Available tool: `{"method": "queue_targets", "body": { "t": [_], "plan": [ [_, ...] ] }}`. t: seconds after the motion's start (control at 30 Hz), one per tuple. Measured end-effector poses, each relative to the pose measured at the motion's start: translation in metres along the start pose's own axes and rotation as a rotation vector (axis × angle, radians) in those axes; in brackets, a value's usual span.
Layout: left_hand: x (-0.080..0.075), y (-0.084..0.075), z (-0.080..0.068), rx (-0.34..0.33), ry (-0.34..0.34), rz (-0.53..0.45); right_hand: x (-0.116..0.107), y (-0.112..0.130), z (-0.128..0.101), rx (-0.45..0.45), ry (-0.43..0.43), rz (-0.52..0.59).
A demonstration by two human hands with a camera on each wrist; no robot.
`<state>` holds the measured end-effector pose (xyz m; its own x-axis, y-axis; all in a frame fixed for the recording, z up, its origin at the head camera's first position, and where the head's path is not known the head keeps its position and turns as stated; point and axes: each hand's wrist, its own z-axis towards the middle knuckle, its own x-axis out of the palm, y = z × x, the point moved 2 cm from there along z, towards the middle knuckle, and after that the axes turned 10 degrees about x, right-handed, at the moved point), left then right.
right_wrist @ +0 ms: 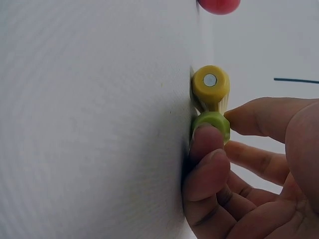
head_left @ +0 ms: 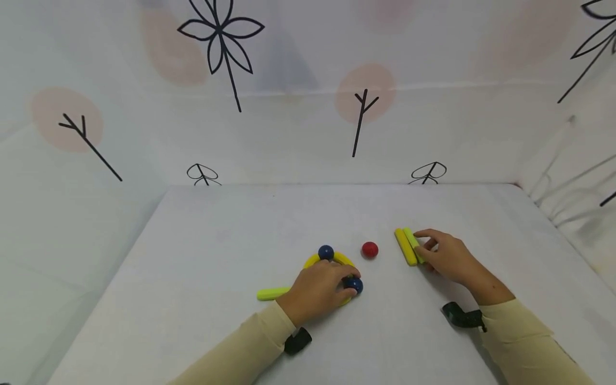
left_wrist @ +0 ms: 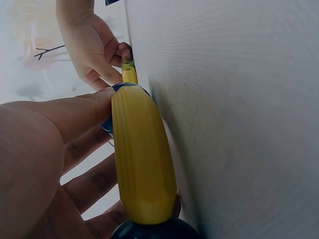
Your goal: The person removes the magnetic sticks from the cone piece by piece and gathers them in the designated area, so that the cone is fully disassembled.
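My left hand [head_left: 320,286] grips a ring of yellow curved rods [head_left: 344,259]. Its thumb lies at a blue ball [head_left: 354,285] on the ring's right side, seen in the left wrist view beyond the yellow curved rod [left_wrist: 142,159]. Another blue ball [head_left: 325,252] sits at the ring's far side, and a lime-green stick [head_left: 272,293] sticks out to the left. Farther right, my right hand [head_left: 445,256] pinches a second lime-green stick [right_wrist: 214,119], which lies alongside a yellow stick [right_wrist: 210,92] with a round metal spot in its end.
A red ball [head_left: 370,249] rests on the white table [head_left: 231,230] between the ring and the yellow stick. Dark wrist cameras hang under both sleeves. White cloth walls [head_left: 298,133] with plant drawings rise behind the table and at its sides.
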<state>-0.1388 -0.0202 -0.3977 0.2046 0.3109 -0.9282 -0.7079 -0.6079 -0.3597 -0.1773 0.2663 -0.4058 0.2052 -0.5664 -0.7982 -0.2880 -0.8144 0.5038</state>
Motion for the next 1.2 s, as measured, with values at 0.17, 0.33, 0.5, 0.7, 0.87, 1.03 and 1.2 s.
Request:
{"method": "queue_targets", "body": {
  "t": [0.17, 0.33, 0.5, 0.7, 0.87, 1.03, 1.2],
  "plan": [
    [0.001, 0.0, -0.001, 0.001, 0.001, 0.003, 0.002, 0.0, 0.0, -0.007, 0.0, 0.002],
    [0.001, 0.0, 0.0, 0.003, 0.001, 0.013, 0.0, 0.001, 0.0, -0.014, -0.034, -0.016],
    [0.0, -0.002, -0.001, 0.024, 0.003, 0.058, -0.005, 0.011, -0.01, -0.082, -0.19, -0.008],
    [-0.013, 0.0, -0.003, -0.013, -0.022, 0.052, 0.007, 0.043, -0.037, -0.25, -0.244, 0.045],
    [-0.033, 0.011, -0.004, -0.114, -0.082, 0.094, 0.03, 0.065, -0.055, -0.375, -0.082, 0.019],
    [-0.042, 0.028, -0.008, -0.224, -0.043, 0.229, 0.045, 0.073, -0.061, -0.403, 0.071, 0.001],
    [-0.042, 0.041, -0.012, -0.294, 0.086, 0.284, 0.055, 0.075, -0.063, -0.411, 0.192, -0.005]
  ]
}}
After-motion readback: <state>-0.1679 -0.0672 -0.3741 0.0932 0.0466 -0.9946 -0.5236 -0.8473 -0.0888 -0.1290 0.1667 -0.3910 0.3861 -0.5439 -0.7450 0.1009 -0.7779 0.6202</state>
